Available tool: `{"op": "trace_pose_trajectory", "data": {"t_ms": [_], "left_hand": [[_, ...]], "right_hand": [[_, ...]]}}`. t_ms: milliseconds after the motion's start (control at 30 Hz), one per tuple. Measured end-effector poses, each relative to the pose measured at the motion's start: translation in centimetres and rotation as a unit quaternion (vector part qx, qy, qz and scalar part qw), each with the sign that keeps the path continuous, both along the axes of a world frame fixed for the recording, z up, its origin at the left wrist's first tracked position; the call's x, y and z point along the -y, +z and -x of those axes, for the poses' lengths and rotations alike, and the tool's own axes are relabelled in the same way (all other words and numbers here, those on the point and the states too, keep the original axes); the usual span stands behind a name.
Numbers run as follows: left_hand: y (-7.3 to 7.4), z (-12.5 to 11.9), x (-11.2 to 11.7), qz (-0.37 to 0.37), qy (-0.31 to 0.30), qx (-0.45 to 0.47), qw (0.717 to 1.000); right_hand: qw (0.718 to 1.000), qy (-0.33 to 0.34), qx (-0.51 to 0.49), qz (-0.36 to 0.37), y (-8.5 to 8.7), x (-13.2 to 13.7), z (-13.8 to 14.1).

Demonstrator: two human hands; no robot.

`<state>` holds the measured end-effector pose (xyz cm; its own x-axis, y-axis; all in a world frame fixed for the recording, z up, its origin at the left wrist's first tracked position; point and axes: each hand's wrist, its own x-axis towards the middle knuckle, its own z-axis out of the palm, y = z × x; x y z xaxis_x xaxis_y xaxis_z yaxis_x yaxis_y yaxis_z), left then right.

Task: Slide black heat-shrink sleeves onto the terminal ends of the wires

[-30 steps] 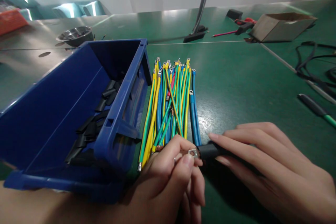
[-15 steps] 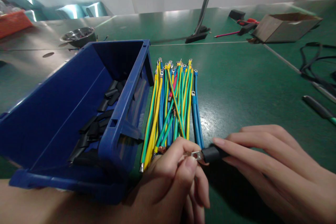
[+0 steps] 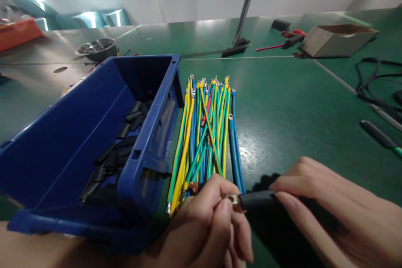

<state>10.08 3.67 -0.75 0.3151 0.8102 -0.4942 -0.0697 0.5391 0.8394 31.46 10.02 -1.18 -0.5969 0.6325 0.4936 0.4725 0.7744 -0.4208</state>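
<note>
My left hand (image 3: 207,224) pinches a metal cable lug (image 3: 233,199) between thumb and forefinger, its flat holed end showing at the fingertips. A black heat-shrink tube (image 3: 256,200) lies level against the lug's right side, over its barrel end. My right hand (image 3: 329,207) has thumb and forefinger closed on the tube's far end. Any cable inside the tube is hidden. Just beyond my left hand lies a bundle of yellow, green and blue cables (image 3: 216,134) with lugs on their far ends. Some show bare copper strands (image 3: 193,186).
A deep blue bin (image 3: 94,220) holding several black tubes (image 3: 116,155) stands at left. Farther back are a metal bowl (image 3: 97,49), a dark stand with a pole (image 3: 234,51) and a cardboard box (image 3: 333,44). Black cords (image 3: 372,71) and a black-sleeved green cable (image 3: 378,134) lie at right.
My right hand has shifted right along the black tube to its end, so more of the tube shows. My left hand keeps its pinch on the lug. The camera view has tilted slightly up.
</note>
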Motion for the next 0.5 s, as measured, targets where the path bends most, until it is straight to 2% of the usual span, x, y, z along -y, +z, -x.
{"op": "trace_pose_trajectory", "data": {"t_ms": [167, 267, 500], "left_hand": [[-0.2, 0.3, -0.3, 0.011, 0.0, 0.019, 1.0], [-0.7, 0.5, -0.2, 0.026, -0.003, 0.029, 0.999], [-1.1, 1.1, 0.4, 0.04, 0.02, 0.056, 0.997]], "right_hand": [[0.999, -0.023, 0.015, -0.04, -0.2, -0.5, 0.0], [0.996, -0.013, 0.005, -0.085, -0.2, -0.8, -0.1], [0.992, -0.019, -0.006, -0.126, -0.2, -0.8, 0.3]]}}
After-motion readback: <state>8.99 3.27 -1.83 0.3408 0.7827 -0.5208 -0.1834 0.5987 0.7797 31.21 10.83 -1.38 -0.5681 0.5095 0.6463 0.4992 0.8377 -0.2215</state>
